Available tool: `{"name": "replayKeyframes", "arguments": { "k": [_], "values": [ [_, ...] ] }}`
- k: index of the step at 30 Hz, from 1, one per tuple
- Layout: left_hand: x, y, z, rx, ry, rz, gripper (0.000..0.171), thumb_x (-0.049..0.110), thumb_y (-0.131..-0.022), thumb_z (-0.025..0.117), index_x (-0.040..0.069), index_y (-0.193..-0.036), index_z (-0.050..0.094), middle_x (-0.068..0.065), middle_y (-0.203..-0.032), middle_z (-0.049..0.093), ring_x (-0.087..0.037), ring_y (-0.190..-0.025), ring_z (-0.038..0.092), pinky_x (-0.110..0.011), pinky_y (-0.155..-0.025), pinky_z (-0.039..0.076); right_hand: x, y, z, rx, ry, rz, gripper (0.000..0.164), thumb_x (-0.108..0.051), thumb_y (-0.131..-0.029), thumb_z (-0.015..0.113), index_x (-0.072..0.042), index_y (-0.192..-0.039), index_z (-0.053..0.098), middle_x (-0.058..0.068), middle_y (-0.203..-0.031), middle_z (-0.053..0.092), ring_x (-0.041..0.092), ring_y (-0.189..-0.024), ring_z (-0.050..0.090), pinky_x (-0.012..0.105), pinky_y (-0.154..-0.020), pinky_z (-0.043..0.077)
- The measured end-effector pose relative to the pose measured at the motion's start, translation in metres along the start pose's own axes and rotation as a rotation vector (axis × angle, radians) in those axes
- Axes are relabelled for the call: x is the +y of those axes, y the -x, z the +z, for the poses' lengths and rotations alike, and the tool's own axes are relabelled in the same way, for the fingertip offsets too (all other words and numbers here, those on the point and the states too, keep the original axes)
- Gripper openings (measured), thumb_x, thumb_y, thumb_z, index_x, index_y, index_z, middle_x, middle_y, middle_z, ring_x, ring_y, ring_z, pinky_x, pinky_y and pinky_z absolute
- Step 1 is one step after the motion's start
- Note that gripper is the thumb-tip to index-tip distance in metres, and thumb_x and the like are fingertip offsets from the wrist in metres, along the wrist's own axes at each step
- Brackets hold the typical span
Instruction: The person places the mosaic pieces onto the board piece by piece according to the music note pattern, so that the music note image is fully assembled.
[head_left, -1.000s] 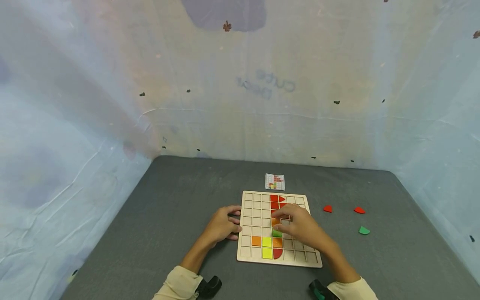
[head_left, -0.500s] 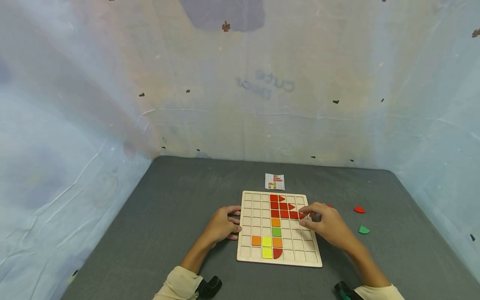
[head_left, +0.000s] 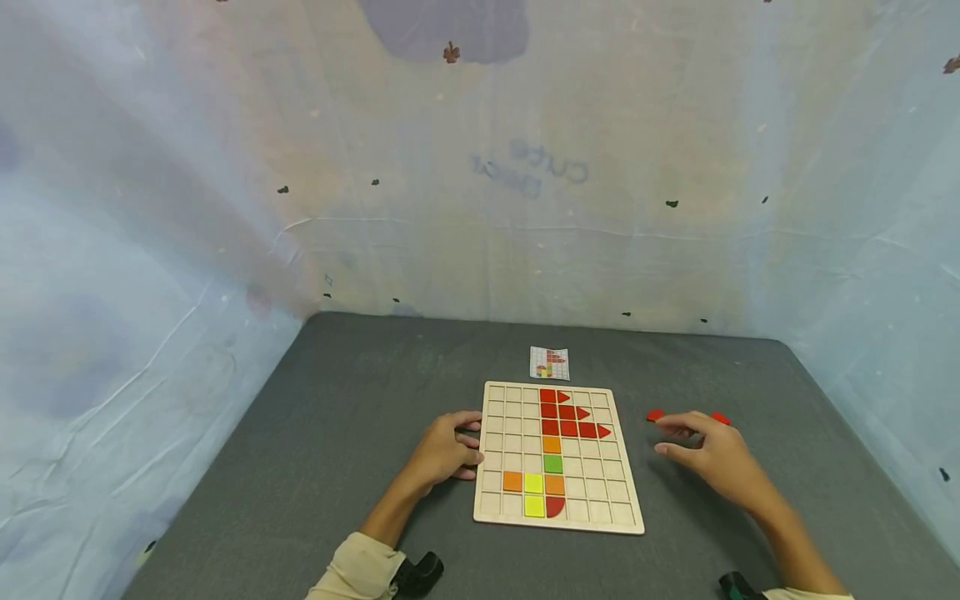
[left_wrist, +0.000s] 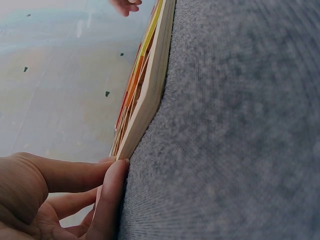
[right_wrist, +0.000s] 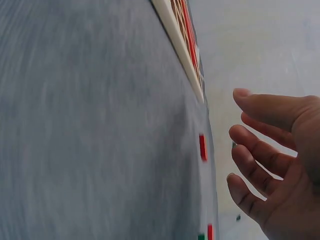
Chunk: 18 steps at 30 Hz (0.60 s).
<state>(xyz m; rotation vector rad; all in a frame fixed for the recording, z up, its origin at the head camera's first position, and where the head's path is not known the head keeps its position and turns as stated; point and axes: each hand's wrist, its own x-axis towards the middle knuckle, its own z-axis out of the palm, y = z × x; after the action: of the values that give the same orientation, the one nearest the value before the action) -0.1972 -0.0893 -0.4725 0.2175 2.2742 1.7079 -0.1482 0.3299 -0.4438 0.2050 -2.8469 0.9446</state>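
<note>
A wooden grid board [head_left: 600, 490] lies flat on the table, with red, orange, yellow and green pieces set in its cells. Against its left edge rest the thumb and fingertips of my left hand [head_left: 442, 450]; the left wrist view shows them right at the wooden rim [left_wrist: 142, 115]. My right hand [head_left: 712, 458] hovers right of the board, fingers loosely bent and apart, holding nothing. Just beyond its fingers lies a red piece [head_left: 656, 415], with another red piece [head_left: 721, 418] partly behind the hand. A green piece [right_wrist: 201, 236] shows low in the right wrist view.
A small printed card [head_left: 550, 363] with a coloured grid pattern lies behind the board. The grey cloth-covered table [head_left: 390, 367] ends at a pale, patterned sheet [head_left: 465, 250] hanging behind it. Another stretch of sheet [head_left: 150, 375] stands along the left side.
My right hand has moved from over the board to the loose pieces at the right, leaving a red triangle at the end of the third red row. My left hand has stayed put.
</note>
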Motion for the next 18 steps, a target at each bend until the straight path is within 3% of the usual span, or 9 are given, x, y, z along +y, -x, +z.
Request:
{"name": "replayKeyframes", "arguments": {
  "k": [12,18],
  "values": [
    [0.001,0.0,-0.001,0.001,0.0,-0.004,0.066,-0.01,-0.085,0.077,-0.003,-0.147,0.057,-0.019,-0.131,0.061,-0.021,-0.096,0.069,-0.035,-0.063,0.067,0.032,0.015,-0.027,-0.067,0.095,0.087,0.05,-0.036,-0.092,0.085,-0.009,-0.132,0.072,0.013,-0.124,0.071,0.031,-0.106,0.065,0.046,-0.077,0.056],
    [0.002,0.0,-0.001,-0.001,-0.001,-0.004,0.065,-0.01,-0.085,0.076,-0.003,-0.147,0.057,-0.019,-0.131,0.061,-0.021,-0.095,0.069,-0.035,-0.062,0.066,0.045,0.022,-0.038,-0.098,0.101,0.125,0.054,-0.04,-0.091,0.085,-0.009,-0.134,0.072,0.014,-0.126,0.069,0.024,-0.104,0.064,0.043,-0.078,0.055]
  ]
}}
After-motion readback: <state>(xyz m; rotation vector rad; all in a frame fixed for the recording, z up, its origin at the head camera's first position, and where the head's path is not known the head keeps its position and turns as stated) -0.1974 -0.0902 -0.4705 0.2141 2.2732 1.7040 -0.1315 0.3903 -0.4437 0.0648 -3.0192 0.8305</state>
